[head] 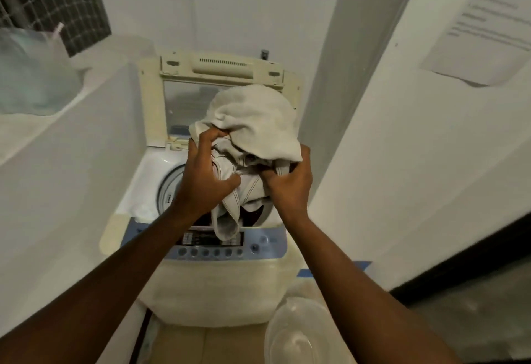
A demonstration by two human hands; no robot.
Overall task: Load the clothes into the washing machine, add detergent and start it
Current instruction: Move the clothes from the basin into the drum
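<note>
A top-loading washing machine (218, 286) stands in front of me with its lid (186, 96) raised upright at the back. Above its round drum opening (168, 185) I hold a bundle of pale clothes (255, 122), a whitish towel on top and a stitched white garment hanging down. My left hand (204, 179) grips the bundle's left side. My right hand (290, 188) grips its right underside. One end of the garment dangles over the blue control panel (258, 244). Most of the drum's inside is hidden by the clothes and my hands.
A white ledge (71, 133) runs along the left, with a clear plastic bag (31, 73) on it below a mesh window. A white wall and pillar close in on the right, with a paper notice (485, 21). A translucent tub (298, 335) sits on the floor by the machine.
</note>
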